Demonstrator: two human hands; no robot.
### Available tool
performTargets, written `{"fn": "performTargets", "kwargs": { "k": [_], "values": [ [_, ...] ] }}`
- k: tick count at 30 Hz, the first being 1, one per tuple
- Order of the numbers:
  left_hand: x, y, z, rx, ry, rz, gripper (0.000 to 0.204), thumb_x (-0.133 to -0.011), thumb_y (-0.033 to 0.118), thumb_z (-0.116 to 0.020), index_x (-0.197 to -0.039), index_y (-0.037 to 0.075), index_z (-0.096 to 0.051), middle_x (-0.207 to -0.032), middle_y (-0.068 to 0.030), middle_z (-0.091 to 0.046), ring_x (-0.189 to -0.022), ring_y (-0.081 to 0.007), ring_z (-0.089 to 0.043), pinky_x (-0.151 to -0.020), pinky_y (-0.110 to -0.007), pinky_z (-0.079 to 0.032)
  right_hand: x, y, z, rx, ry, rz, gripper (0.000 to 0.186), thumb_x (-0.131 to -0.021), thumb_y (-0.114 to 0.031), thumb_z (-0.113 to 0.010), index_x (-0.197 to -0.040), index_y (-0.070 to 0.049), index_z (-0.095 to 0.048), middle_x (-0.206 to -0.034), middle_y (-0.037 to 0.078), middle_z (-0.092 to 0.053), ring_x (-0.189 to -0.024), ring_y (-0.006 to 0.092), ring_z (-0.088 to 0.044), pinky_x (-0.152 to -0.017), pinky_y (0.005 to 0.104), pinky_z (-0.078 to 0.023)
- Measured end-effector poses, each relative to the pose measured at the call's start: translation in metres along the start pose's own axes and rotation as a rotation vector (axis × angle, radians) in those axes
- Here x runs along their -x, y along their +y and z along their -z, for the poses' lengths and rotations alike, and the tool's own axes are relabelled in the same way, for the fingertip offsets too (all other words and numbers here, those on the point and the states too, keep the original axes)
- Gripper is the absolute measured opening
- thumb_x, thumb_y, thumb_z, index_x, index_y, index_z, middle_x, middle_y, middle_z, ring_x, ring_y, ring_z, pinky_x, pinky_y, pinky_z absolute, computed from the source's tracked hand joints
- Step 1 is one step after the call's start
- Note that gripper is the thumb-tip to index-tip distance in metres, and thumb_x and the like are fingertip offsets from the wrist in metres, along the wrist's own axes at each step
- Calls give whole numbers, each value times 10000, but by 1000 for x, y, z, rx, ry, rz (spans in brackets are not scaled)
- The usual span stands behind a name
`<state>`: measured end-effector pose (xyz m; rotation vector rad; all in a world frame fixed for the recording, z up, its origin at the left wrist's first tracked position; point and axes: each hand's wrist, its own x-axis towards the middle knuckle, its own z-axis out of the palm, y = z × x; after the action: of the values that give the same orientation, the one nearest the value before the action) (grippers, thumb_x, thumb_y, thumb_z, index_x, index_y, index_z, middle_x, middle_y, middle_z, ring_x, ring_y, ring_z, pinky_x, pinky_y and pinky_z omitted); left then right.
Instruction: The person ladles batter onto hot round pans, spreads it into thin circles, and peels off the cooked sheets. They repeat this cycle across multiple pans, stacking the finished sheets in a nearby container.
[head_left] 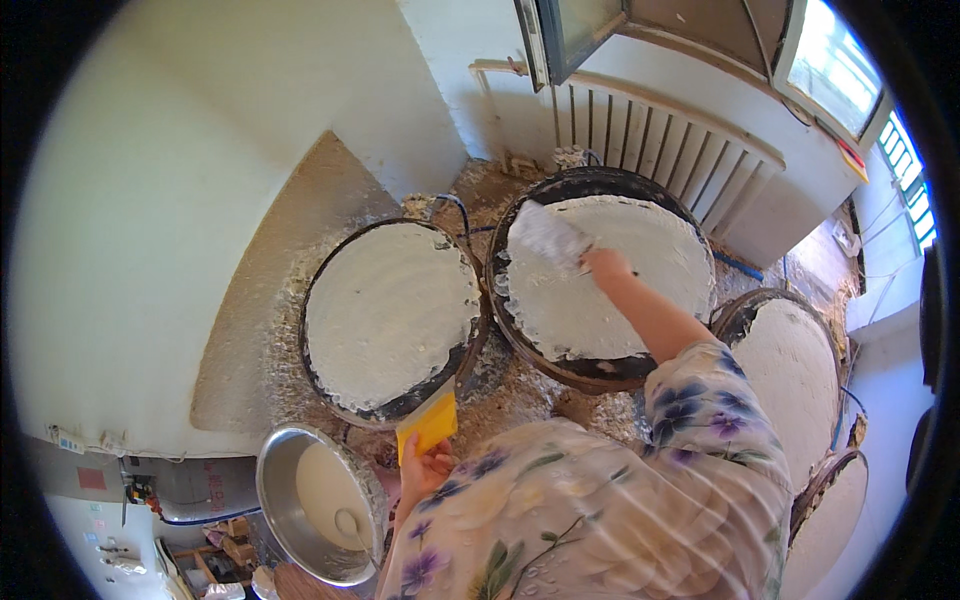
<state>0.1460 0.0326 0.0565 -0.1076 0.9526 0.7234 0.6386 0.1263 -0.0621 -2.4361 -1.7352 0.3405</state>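
My right hand (606,268) is closed on a whitish flat scraper (546,236), slightly blurred, which lies against the far left part of a pale batter layer (640,290) on the large round black griddle (583,378). Close to my body, my left hand (428,468) grips a yellow flat scraper (430,424) at the near edge of the left griddle (390,412). That griddle also carries a pale spread layer (390,310), with dark metal showing along its near right rim. Beside my left arm stands a steel pot (272,500) of pale batter, with a ladle (347,522) in it.
Two more coated griddles, one at the right (785,360) and one nearer (835,515), stand along that side. A white radiator (660,135) runs behind the large griddle, below an open window (590,30). Blue hoses (738,266) lie around the griddles. Crusted splatter covers the floor (540,400).
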Motion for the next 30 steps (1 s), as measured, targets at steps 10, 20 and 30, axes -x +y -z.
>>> {"fn": "performTargets", "kwargs": {
  "k": [10,20,30],
  "values": [
    [-5,6,11,-48,30,59,330,-849,350,-488,-1025,73,-526,-853,-47,-574,-732,-158,-546,-539,-243,-421,41,152,-6,-620,164,-683,357,-693,-24,-598,-1042,-95,-622,-683,31,-596,-552,149,-547,-503,299,-438],
    [-7,1,-16,-14,52,-4,344,-846,355,-501,-1039,71,-522,-845,-66,-584,-732,-163,-555,-528,-244,-431,-17,-7,-12,-183,20,52,263,-716,-62,-577,-964,-120,-644,-821,105,-638,-720,226,-628,-616,348,-502],
    [-12,4,-15,15,13,-17,330,-840,329,-510,-1046,71,-512,-884,-51,-572,-747,-171,-550,-537,-243,-427,-45,90,25,-89,147,-576,194,-809,-181,-490,-886,-102,-649,-943,141,-622,-930,294,-588,-784,401,-472]
  ]
}}
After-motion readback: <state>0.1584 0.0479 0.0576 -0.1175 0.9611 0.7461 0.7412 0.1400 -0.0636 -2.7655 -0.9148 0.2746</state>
